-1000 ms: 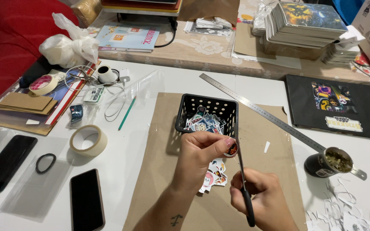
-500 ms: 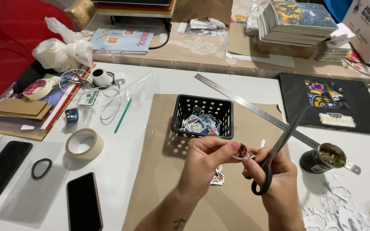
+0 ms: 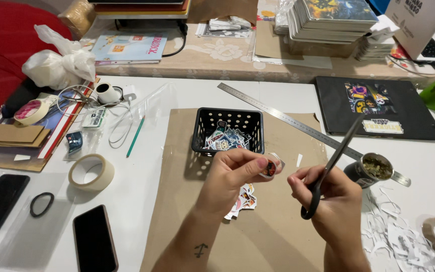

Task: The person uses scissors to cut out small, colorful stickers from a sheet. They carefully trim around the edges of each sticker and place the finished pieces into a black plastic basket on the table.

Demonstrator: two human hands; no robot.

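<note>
L hand pinches sticker; R hand just beside, gripping scissors.

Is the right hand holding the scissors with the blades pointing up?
Yes, the right hand grips the scissors, whose blades point upward, away from the person.

A white bench carries a brown cardboard sheet in the middle, with a black plastic basket of stickers and a small heap of cut-outs on it. A long steel ruler runs slantwise across the sheet's far corner. To the left lie a tape roll, a green pencil, two dark phones and a black ring. At right sit a black folder, a small tin and white paper scraps.
</note>
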